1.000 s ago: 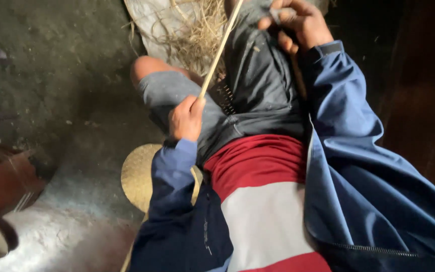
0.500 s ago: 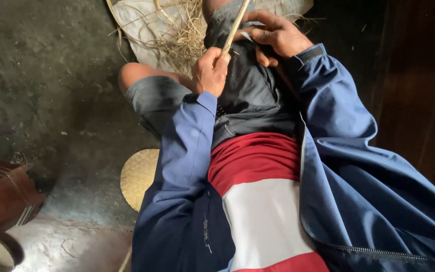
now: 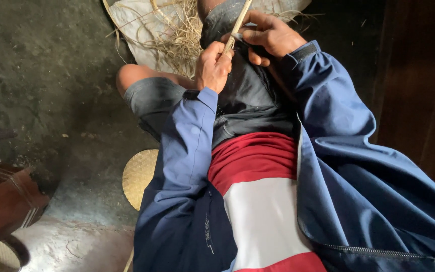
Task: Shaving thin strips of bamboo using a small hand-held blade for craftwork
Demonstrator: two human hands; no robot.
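I sit with my knees up, in grey shorts and a blue jacket. My left hand [image 3: 212, 64] grips the lower part of a thin pale bamboo strip [image 3: 238, 22] that slants up to the top edge of the view. My right hand [image 3: 269, 36] closes around the same strip just above, the two hands almost touching. Whether the right hand also holds a small blade is hidden by its fingers. Both hands rest over my right thigh.
A white sack [image 3: 137, 22] with a heap of dry straw-like shavings [image 3: 182, 35] lies on the dark floor beyond my knees. A round woven mat [image 3: 139, 176] sits under me at the left. A brown wooden object [image 3: 6, 201] stands at the lower left.
My left hand has slid up the strip from near my waist to meet my right hand. The view has shifted slightly, and the strip now shows only a short length.
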